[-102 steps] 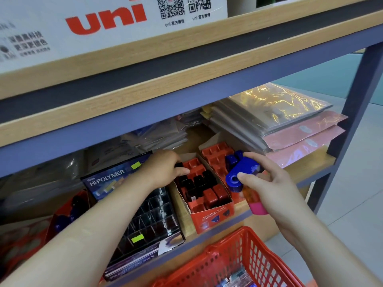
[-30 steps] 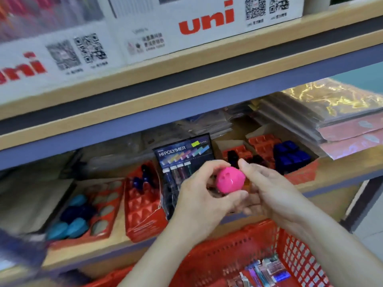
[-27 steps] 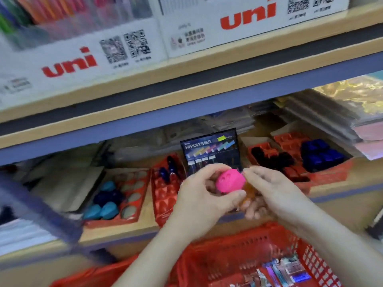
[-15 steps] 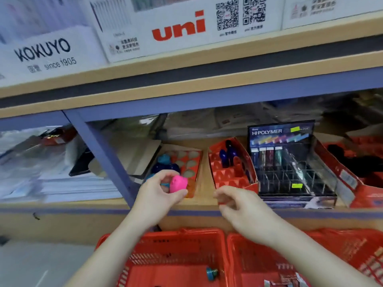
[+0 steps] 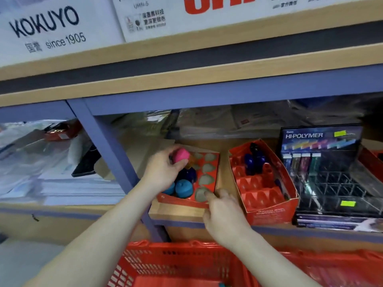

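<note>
The left hand [image 5: 163,170] pinched a pink rounded piece [image 5: 181,155] between thumb and fingers above the back of the orange tray [image 5: 213,160], which held teal pieces [image 5: 183,188] and a dark blue one. The right hand [image 5: 223,214], loosely bent and holding nothing, touched the tray's front right corner. Rightward, an orange box [image 5: 269,212] held dark blue pieces [image 5: 248,162], beside a HI-POLYMER display [image 5: 319,135].

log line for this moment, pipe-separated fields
left hand: grips pink rounded plastic piece over red cardboard slotted tray | right hand: fingers touch tray's front edge | tray: blue rounded pieces, several empty slots
</note>
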Demonstrator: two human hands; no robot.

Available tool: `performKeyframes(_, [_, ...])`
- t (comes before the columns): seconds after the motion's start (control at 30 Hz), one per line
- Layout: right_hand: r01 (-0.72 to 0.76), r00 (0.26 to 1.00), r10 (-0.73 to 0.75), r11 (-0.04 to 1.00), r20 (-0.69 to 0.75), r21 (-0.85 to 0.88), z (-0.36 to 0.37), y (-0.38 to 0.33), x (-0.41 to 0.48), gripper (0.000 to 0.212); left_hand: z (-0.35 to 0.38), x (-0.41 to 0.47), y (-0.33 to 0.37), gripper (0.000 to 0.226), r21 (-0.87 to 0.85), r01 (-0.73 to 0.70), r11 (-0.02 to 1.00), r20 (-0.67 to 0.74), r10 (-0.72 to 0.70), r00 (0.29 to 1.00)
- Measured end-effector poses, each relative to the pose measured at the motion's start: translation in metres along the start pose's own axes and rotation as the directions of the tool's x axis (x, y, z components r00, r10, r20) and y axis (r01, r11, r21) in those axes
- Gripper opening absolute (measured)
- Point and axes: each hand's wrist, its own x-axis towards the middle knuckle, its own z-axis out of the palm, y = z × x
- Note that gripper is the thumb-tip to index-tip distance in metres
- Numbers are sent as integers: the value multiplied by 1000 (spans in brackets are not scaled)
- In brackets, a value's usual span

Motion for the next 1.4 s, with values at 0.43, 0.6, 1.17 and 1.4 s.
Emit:
performKeyframes(0.43, [1,991,28,977,-129,215,18,14,14,42,37,95,-27,21,416,-34,909,144,-29,989])
performKeyframes(0.6, [8,990,26,971,-137,239,18,15,14,45,37,105,-30,24,473,2,881,159,-88,983])
performKeyframes(1.17, [13,984,33,967,-178,253,19,14,17,46,33,91,-18,29,514,-44,857,179,-58,982])
performKeyframes(1.4, [108,980,-74,977,-183,186,20,13,-19,60,-17,-48,8,28,179,-362,915,258,312,915])
